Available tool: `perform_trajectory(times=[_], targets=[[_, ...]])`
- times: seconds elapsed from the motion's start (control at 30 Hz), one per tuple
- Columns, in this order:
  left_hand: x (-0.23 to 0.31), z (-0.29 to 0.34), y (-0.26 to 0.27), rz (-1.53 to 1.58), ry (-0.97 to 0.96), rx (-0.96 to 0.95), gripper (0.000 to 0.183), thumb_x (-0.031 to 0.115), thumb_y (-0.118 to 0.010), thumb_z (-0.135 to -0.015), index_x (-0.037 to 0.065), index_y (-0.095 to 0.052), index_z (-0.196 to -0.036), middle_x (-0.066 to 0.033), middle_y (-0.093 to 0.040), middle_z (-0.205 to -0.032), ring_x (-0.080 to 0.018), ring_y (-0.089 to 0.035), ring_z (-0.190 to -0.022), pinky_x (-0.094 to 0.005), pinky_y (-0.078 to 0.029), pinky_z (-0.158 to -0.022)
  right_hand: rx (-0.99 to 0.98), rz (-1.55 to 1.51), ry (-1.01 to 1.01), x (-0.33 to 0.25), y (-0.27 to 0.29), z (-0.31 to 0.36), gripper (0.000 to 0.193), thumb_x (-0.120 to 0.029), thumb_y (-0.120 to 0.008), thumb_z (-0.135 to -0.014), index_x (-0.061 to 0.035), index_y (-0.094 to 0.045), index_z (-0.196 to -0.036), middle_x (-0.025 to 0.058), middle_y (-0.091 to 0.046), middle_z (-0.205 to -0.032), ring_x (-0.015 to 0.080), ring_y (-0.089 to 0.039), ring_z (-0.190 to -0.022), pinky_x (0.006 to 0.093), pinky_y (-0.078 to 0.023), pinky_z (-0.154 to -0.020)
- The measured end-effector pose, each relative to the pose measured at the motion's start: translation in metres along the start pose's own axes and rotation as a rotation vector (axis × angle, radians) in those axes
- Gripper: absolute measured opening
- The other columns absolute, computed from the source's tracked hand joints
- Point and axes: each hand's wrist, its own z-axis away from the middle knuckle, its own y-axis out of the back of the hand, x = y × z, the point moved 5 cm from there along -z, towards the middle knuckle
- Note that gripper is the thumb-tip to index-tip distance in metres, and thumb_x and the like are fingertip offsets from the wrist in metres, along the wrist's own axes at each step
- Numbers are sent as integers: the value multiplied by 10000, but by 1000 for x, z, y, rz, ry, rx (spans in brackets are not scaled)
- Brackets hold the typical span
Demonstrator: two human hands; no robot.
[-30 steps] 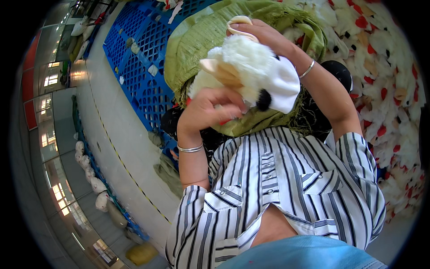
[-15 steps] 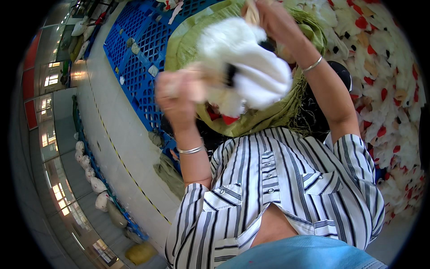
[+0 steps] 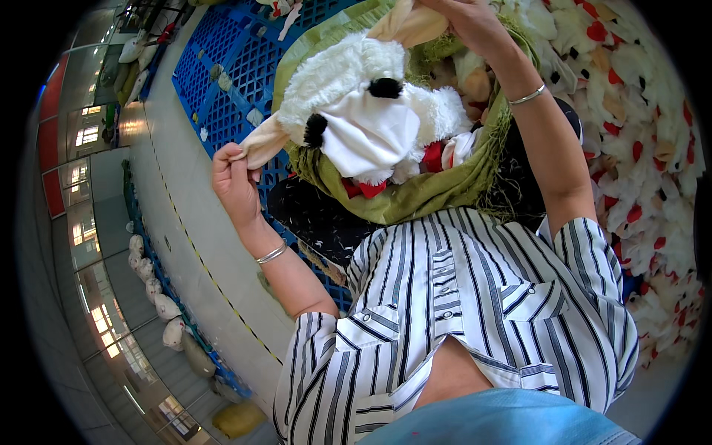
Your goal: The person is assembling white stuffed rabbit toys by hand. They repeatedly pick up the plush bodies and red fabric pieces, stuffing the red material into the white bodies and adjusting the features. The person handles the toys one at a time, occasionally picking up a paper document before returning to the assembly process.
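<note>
Stretched between my hands is a limp white plush animal skin (image 3: 334, 78), fluffy on the head, with a smooth white muzzle and two black tufts. My left hand (image 3: 239, 178) pinches the tip of one long cream ear (image 3: 265, 141). The other ear (image 3: 409, 22) runs up to my right hand (image 3: 463, 26), whose fingers close on its end near the top edge. Beneath the plush skin, an open green woven sack (image 3: 452, 194) holds more white and red plush pieces (image 3: 437, 156).
A big heap of white plush skins with red and black parts (image 3: 630, 148) lies on the right. Blue plastic pallets (image 3: 230, 74) stand at the upper left, beside a pale floor (image 3: 185, 222) with a yellow-black line. White bundles (image 3: 167, 308) line the far left.
My left hand has moved left and down, drawing its ear out. The plush skin has swung left and spread, its muzzle now facing me. My right hand has shifted slightly.
</note>
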Motion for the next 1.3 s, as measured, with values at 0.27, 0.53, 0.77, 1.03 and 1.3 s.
perform_trajectory(times=[0.27,0.53,0.77,1.03,1.3], targets=[[-62,-20,-17,-907,18,-82,146,104,-576,-917,19,-664,-997,-138,-651,-1114,-279,-600,-1032,-370,-462,-934,-278,127,-84,21,-36,11,223,-216,-518,-1035,-66,-679,-1070,-32,-647,-933,36,-594,-808,210,-495,-724],[-18,15,-173,-829,-356,-287,588,256,-806,-750,0,-562,-1219,-180,-558,-1244,-355,-496,-1192,-462,-378,-1048,-433,86,-56,35,-39,14,210,-176,-487,-1054,-70,-651,-1130,-24,-635,-985,31,-600,-911,198,-499,-799],[-57,7,-156,-444,-39,-156,189,85,-647,-910,-32,-657,-1059,-124,-680,-974,-264,-644,-877,-356,-507,-818,-2,-189,-144,-3,-54,20,216,-210,-564,-1020,-19,-666,-1018,29,-673,-868,71,-627,-749,210,-502,-641],[-73,2,-139,-71,244,-60,266,150,-529,-1015,-7,-650,-1192,-32,-682,-1079,-95,-618,-940,-256,-494,-838,-391,498,242,19,-96,46,196,-85,-689,-894,-24,-635,-1072,32,-654,-932,140,-620,-858,276,-525,-741],[-92,-3,-130,-23,280,-72,281,174,-504,-1030,-7,-643,-1195,-43,-688,-1071,-86,-623,-921,-237,-496,-810,-433,452,167,29,-100,45,130,-61,-681,-896,4,-668,-1009,96,-657,-972,222,-638,-821,332,-519,-727]])
